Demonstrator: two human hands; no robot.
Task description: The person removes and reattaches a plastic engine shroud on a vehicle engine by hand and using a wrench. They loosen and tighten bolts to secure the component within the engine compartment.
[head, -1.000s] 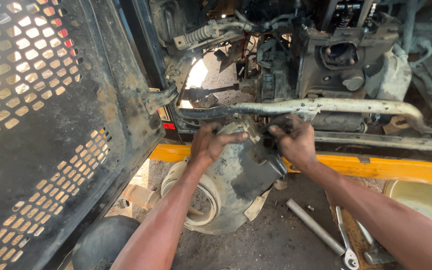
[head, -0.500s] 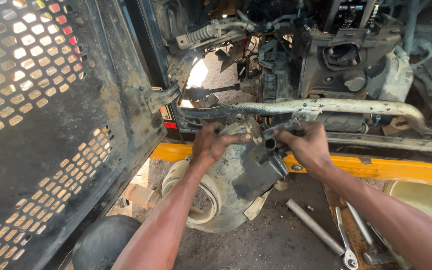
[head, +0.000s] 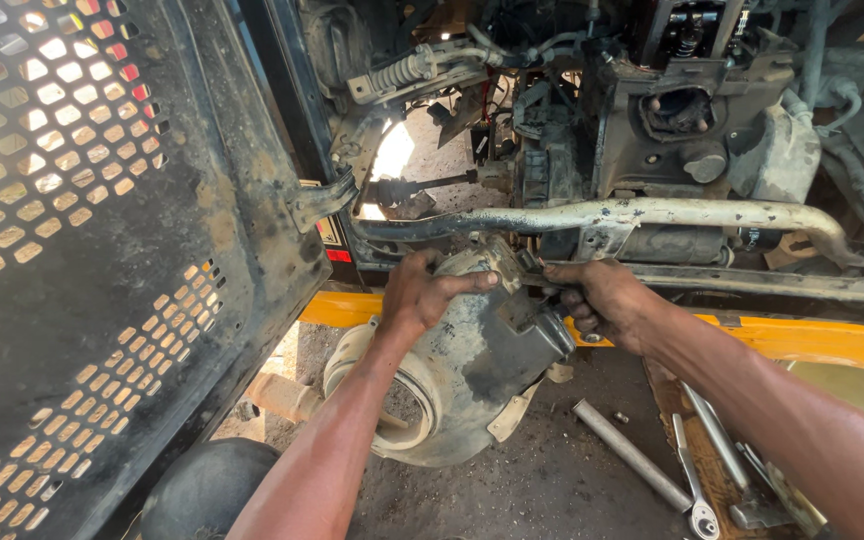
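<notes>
The fingers of the left hand (head: pixel 430 292) are spread narrow and pressed flat over the top edge of the grey housing (head: pixel 472 355), fingertips pointing right toward the mounting flange. The right hand (head: pixel 602 300) is curled tight around a dark fitting on the housing's upper right end; what lies inside the fist cannot be told. The housing sits low, just below the painted cross tube (head: pixel 632 215) and in front of the yellow frame rail (head: pixel 752 340). Its long axis runs from lower left to upper right, with the round open mouth facing lower left. On the ground to the right lie a steel pipe (head: pixel 627 452) and a ratchet wrench (head: pixel 690 480). A perforated metal panel (head: pixel 82 250) stands at left.
</notes>
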